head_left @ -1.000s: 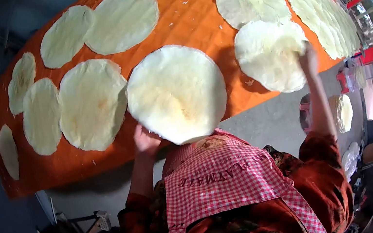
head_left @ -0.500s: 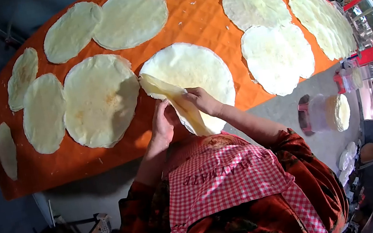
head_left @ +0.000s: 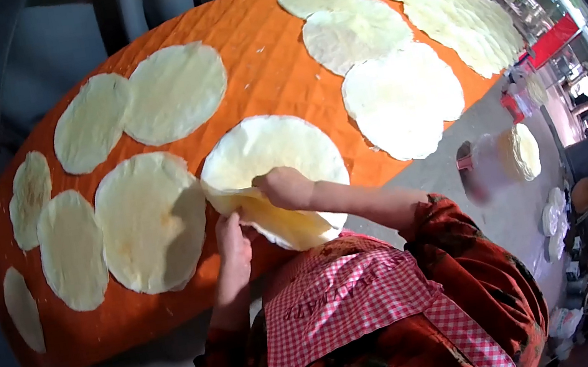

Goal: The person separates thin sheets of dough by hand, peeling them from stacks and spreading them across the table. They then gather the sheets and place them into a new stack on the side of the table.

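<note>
A large, thin, pale flatbread (head_left: pixel 295 140) lies at the near edge of the orange-covered table, its near-left part lifted and folded over. My right hand (head_left: pixel 285 187) is closed on the top edge of that raised flap, near the middle of the round. Below and to the left, my left hand (head_left: pixel 234 242) has its fingertips closed on the flap's left edge; the thumb side is partly hidden. Touching this bread on the left is another large round flatbread (head_left: pixel 139 209), with a shadow across its right side.
Several more flatbreads (head_left: pixel 174 94) lie spread over the orange cloth (head_left: pixel 248 51). Overlapping rounds (head_left: pixel 405 103) are on the right, with a long row (head_left: pixel 465 19) beyond. A stack of pale rounds (head_left: pixel 524 151) stands off the table at right. A checked apron (head_left: pixel 343 292) touches the table edge.
The view has tilted, so the table appears lower and further left. My right hand has turned into a closed grip on the flap, and the fold now opens more toward me.
</note>
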Demonstrator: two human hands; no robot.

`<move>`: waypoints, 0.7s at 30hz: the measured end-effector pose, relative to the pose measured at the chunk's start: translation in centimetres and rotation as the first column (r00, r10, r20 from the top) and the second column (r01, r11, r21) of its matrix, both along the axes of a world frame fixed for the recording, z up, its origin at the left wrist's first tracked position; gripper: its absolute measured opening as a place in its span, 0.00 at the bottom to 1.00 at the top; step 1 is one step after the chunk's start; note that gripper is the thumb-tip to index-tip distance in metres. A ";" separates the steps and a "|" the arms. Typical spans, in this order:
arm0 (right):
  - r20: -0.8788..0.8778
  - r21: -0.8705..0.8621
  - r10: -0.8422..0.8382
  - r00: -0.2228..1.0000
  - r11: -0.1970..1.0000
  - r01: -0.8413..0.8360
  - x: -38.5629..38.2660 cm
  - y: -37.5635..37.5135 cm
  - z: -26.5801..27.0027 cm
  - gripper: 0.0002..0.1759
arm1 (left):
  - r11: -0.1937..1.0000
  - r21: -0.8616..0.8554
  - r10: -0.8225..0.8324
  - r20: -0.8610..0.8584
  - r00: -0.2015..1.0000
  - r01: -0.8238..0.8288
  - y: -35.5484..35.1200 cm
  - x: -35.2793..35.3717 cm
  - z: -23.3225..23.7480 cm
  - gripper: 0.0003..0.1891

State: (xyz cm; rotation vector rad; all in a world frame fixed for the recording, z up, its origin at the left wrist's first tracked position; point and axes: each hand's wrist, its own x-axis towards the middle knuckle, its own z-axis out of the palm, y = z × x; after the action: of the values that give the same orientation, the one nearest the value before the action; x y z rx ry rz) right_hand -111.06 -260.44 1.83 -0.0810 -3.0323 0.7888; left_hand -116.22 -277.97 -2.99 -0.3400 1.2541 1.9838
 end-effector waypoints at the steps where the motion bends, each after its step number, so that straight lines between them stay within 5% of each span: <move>1: -0.029 0.025 0.022 0.999 0.999 -0.021 -0.9 1.4 0.4 0.10 | 0.999 -0.031 0.020 -0.100 0.995 -0.024 -0.1 -0.5 -1.2 0.16; 2: -0.057 0.047 0.049 0.997 0.998 -0.046 -2.0 2.7 0.6 0.11 | 0.996 -0.063 0.042 -0.198 0.979 -0.056 -0.4 -1.2 -2.4 0.16; 3: -0.326 -0.084 -0.017 0.945 0.996 -0.011 -2.5 5.6 0.4 0.12 | 0.995 -0.035 0.085 -0.196 0.977 -0.094 -1.1 -2.0 -2.2 0.15; 4: 0.259 -0.660 -0.158 0.953 0.691 0.294 -2.1 9.0 6.1 0.15 | 0.991 -0.007 0.132 -0.190 0.973 -0.136 -2.1 -2.9 -1.8 0.15; 5: 0.180 -0.894 -0.213 0.960 0.372 0.250 -1.5 13.8 5.8 0.19 | 0.989 -0.009 0.142 -0.146 0.979 -0.145 -3.7 -4.1 -1.5 0.17; 6: 0.304 -0.877 -0.321 0.897 0.274 0.396 -2.1 17.6 8.0 0.23 | 0.990 -0.003 0.142 -0.146 0.979 -0.144 -6.1 -5.4 -3.2 0.17; 7: 0.163 -0.633 -0.461 0.872 0.629 0.451 -1.4 20.3 9.5 0.19 | 0.987 -0.101 0.113 -0.136 0.984 -0.128 -7.8 -6.0 -3.0 0.16; 8: 0.015 -0.535 -0.434 0.901 0.758 0.374 -0.4 23.6 9.2 0.13 | 0.964 -0.186 0.171 -0.099 0.980 -0.187 -9.1 -6.1 -3.2 0.17; 13: 0.138 -0.403 -0.539 0.831 0.736 0.544 1.3 34.8 3.4 0.11 | 0.966 -0.162 0.174 -0.160 0.972 -0.200 -13.6 -4.9 -7.2 0.20; 15: 0.183 -0.320 -0.583 0.791 0.726 0.609 -0.5 35.9 1.2 0.11 | 0.912 -0.301 0.237 -0.168 0.957 -0.279 -13.7 -3.8 -6.9 0.20; 16: 0.137 -0.240 -0.558 0.818 0.783 0.574 -1.8 34.9 1.2 0.09 | 0.876 -0.363 0.268 -0.181 0.946 -0.317 -13.4 -3.6 -6.7 0.20; 17: 0.011 0.096 -0.339 0.941 0.937 0.336 -3.7 35.4 0.1 0.09 | 0.908 -0.260 0.276 -0.223 0.935 -0.329 -13.1 -3.2 -6.4 0.20; 18: -0.113 0.070 -0.278 0.954 0.955 0.287 -5.8 34.9 -0.8 0.10 | 0.930 -0.161 0.284 -0.261 0.923 -0.332 -12.8 -2.8 -5.8 0.20; 19: -0.027 0.119 -0.182 0.983 0.976 0.184 -7.8 33.2 2.0 0.12 | 0.949 -0.150 0.219 -0.323 0.921 -0.278 -11.6 -1.5 -3.1 0.21; 20: -0.095 -0.026 -0.147 0.985 0.989 0.145 -9.8 32.6 3.1 0.12 | 0.964 -0.143 0.156 -0.382 0.911 -0.225 -10.5 -0.3 -0.9 0.21; 21: -0.036 0.014 -0.052 0.998 0.999 0.052 -11.5 32.0 7.4 0.13 | 0.951 -0.158 0.186 -0.392 0.901 -0.266 -11.1 0.1 -2.3 0.22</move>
State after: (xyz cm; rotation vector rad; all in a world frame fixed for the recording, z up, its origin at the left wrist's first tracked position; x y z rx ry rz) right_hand -122.61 -228.47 9.18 -0.1434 -2.9887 0.7552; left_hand -116.11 -289.08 -5.27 -0.2218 1.7415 2.1895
